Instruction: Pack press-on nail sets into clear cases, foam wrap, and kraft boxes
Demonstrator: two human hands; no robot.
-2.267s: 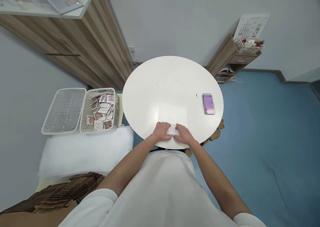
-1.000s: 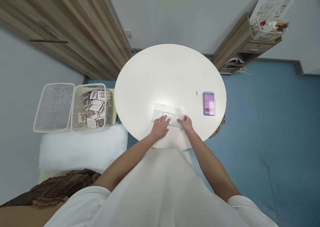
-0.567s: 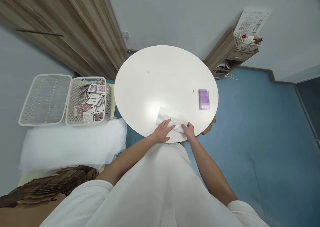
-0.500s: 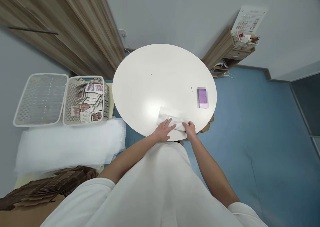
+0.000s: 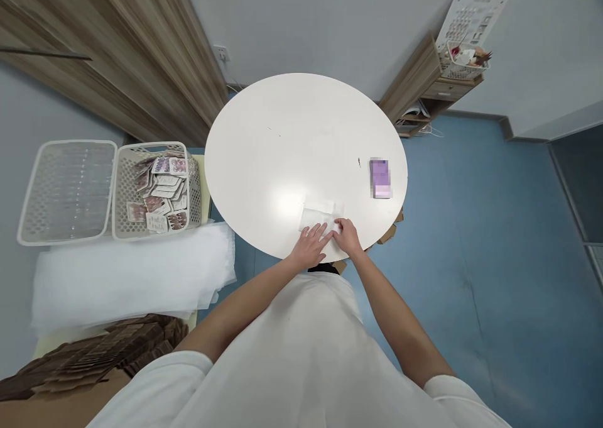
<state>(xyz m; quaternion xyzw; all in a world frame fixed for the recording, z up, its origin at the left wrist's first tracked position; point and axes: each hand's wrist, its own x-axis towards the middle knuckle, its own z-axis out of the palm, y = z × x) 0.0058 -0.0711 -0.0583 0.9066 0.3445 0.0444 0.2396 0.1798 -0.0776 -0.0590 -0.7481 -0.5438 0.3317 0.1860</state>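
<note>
A folded white sheet (image 5: pixel 316 215) lies near the front edge of the round white table (image 5: pixel 282 114). My left hand (image 5: pixel 309 244) rests flat on its lower left part, fingers spread. At the sheet's right side, my right hand (image 5: pixel 347 235) has its fingers closed on the edge, close to the left fingertips. A purple item (image 5: pixel 380 178), blurred by pixels, lies at the table's right side, with a small dark thing (image 5: pixel 358 162) just left of it.
On the left are a basket of printed cards (image 5: pixel 160 192), a basket with clear items (image 5: pixel 68 192), a stack of white sheets (image 5: pixel 132 274) and folded brown cardboard (image 5: pixel 108 352). A wooden cabinet (image 5: pixel 409 82) stands at the back right.
My right hand has moved left, toward my left hand, and the sheet's right part is folded over, making it shorter. The view has shifted slightly.
</note>
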